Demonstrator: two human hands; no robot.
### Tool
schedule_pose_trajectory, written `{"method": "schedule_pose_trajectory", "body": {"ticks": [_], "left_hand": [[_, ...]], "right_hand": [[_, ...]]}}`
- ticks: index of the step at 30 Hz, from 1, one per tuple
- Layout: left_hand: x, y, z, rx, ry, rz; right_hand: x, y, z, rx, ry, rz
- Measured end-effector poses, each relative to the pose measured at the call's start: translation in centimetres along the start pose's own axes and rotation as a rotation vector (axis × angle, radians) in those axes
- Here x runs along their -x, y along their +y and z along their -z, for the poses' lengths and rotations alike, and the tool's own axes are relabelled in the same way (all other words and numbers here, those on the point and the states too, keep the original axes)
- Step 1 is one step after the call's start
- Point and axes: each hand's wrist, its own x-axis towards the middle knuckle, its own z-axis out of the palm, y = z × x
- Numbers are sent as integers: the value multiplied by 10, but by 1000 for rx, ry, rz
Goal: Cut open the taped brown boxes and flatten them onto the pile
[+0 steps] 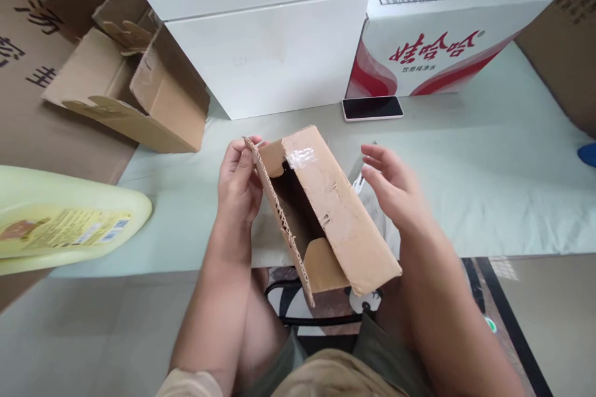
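A small brown cardboard box [349, 217] is tilted in front of me at the edge of the covered surface, its top partly open with a dark gap showing inside. Clear tape clings to one flap. My left hand [239, 177] grips the raised left flap, thumb on the near side and fingers behind it. To the right of the box, my right hand [388, 183] is held apart from it, fingers spread and nothing in them. Beside those fingers lies a narrow white and grey object [358, 183], partly hidden by the box and hand, whose kind I cannot make out.
A smartphone [372, 108] lies before a red-and-white carton [433, 43]. White boxes [274, 56] stand at the back. On the left are another opened cardboard box [172, 93] and a yellow jug [69, 220]. A blue object [587, 154] shows at the right edge.
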Motion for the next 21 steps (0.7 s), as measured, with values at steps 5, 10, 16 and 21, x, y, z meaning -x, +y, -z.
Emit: {"method": "schedule_pose_trajectory", "body": {"ticks": [5, 10, 16, 21], "left_hand": [[-3, -2, -2, 10, 34, -27], [-4, -7, -2, -5, 23, -62], [-4, -9, -4, 9, 24, -46], [-3, -8, -8, -17, 21, -23]], "right_hand": [[13, -19, 9, -205, 4, 54], [47, -70, 30, 23, -378, 434], [52, -73, 29, 253, -410, 512], [47, -60, 28, 89, -345, 463]]}}
